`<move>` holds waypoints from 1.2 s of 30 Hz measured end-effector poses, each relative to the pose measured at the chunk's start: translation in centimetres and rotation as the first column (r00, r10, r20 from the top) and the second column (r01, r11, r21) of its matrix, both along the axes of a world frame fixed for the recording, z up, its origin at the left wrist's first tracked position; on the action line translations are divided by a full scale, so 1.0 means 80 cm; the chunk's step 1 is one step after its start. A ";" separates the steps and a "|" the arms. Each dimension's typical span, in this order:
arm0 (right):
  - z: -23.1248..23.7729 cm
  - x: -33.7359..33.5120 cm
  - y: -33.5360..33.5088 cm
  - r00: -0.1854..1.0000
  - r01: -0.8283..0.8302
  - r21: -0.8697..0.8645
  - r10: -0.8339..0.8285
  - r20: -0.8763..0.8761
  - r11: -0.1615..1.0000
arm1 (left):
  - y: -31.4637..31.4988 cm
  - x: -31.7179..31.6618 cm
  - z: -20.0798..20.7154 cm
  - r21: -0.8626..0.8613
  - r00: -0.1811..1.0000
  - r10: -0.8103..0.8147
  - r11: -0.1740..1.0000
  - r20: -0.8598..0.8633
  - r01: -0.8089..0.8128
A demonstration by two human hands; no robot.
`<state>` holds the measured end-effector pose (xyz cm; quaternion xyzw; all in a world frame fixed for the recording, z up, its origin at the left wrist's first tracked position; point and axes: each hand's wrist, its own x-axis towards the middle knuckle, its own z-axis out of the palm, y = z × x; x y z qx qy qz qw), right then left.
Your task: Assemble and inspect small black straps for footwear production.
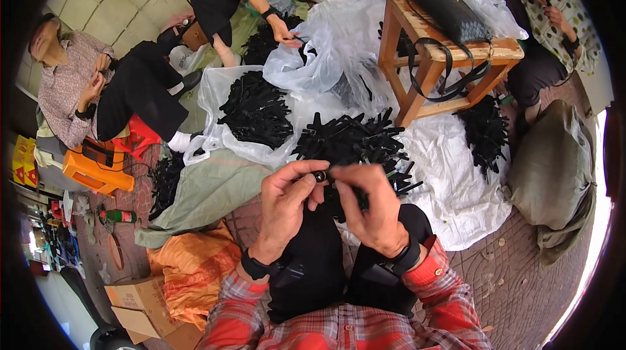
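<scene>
My left hand [287, 203] pinches a small black piece with a shiny round end [319, 176] between thumb and fingers, above my lap. Close beside it on the right is my right hand [372, 210], its thumb and forefinger drawn together at the piece. Motion blurs those fingertips, and whatever they hold is hidden. Just beyond both hands lies a heap of black strap-like pieces [349, 141], with some metallic glints among them. The small piece's exact kind is too small to tell.
More black pieces lie on a plastic sheet [254, 112] and by a wooden stool [424, 66] bearing a black handbag [443, 7]. Co-workers sit left, ahead and right. A full sack [551, 164] stands right; an orange bag [195, 272] and a cardboard box [150, 307] lie left.
</scene>
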<state>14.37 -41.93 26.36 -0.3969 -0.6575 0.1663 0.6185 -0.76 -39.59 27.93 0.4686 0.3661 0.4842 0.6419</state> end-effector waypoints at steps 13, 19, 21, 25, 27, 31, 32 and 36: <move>-0.018 0.006 0.011 0.940 -0.340 -0.478 0.273 -0.207 0.810 | 0.004 0.000 0.001 0.559 0.691 0.268 0.795 -0.671 0.235; -0.013 0.008 0.014 0.856 -0.507 -0.561 0.303 -0.419 0.655 | 0.003 -0.010 -0.003 0.364 0.752 0.118 0.916 -0.648 0.170; -0.014 0.007 0.014 0.855 -0.513 -0.577 0.321 -0.406 0.635 | 0.000 -0.005 0.003 0.391 0.735 0.156 0.906 -0.660 0.160; -0.009 0.011 0.013 0.758 -0.609 -0.468 0.295 -0.581 0.641 | 0.007 -0.012 0.006 0.310 0.850 -0.001 0.931 -0.527 0.194; -0.013 0.012 0.015 0.572 -0.763 -0.347 0.317 -0.757 0.546 | 0.017 -0.024 -0.003 0.229 0.901 -0.149 0.939 -0.408 0.259; -0.007 0.006 0.014 0.603 -0.743 -0.359 0.332 -0.726 0.564 | 0.025 -0.027 -0.009 0.226 0.931 -0.150 0.946 -0.333 0.233; -0.002 0.006 0.014 0.603 -0.744 -0.358 0.337 -0.723 0.564 | 0.026 -0.029 -0.010 0.220 0.910 -0.142 0.945 -0.389 0.241; -0.007 0.004 0.015 0.765 -0.629 -0.493 0.365 -0.531 0.601 | 0.030 -0.032 -0.010 0.128 0.816 -0.152 0.956 -0.558 0.265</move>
